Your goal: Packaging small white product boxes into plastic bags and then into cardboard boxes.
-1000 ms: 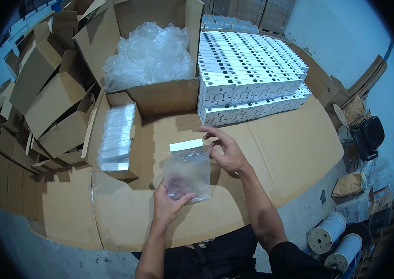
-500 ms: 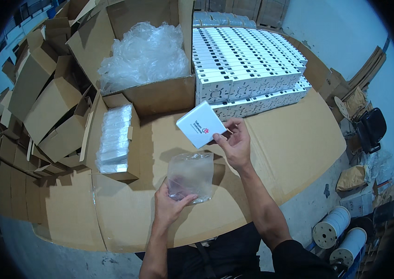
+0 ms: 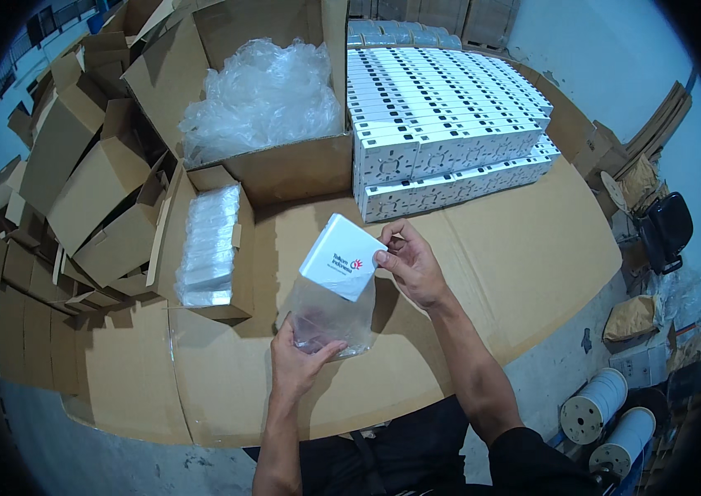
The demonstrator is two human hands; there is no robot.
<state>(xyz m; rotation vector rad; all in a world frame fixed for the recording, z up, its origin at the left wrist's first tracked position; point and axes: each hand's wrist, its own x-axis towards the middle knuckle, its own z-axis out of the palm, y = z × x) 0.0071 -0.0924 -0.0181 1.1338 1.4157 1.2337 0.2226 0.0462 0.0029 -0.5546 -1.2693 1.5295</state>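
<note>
Head camera view: we see a flat white box [image 3: 334, 248] with black and red print, held tilted above the table at the mouth of a clear plastic bag [image 3: 330, 318]. Its lower end overlaps the bag's upper part; whether it sits inside the film or in front of it, we cannot tell. Our right hand [image 3: 415, 269] pinches the box at its right corner, thumb and fingertips closed on it with the other fingers curled. Our left hand [image 3: 299, 362] grips the lower part of the bag, thumb in front and fingers showing dimly through the film.

Under both hands we have a table covered with brown cardboard [image 3: 491, 281], a seam running across it at the left. Just beyond the bag, to the left, stands a narrow carton [image 3: 243, 269] holding a row of wrapped packets [image 3: 208, 248]. Behind it a large carton [image 3: 301, 171] is heaped with loose plastic [image 3: 263, 99], and to its right we see stacked white boxes [image 3: 445, 140] with dark markings. Opened cartons [image 3: 98, 194] pile up at the left.

Around us, a pale blue wall [image 3: 590, 50] rises at the right; on the grey floor [image 3: 545, 351] are cable spools [image 3: 594, 405], a brown paper sack [image 3: 630, 318] and a black chair [image 3: 666, 231].
</note>
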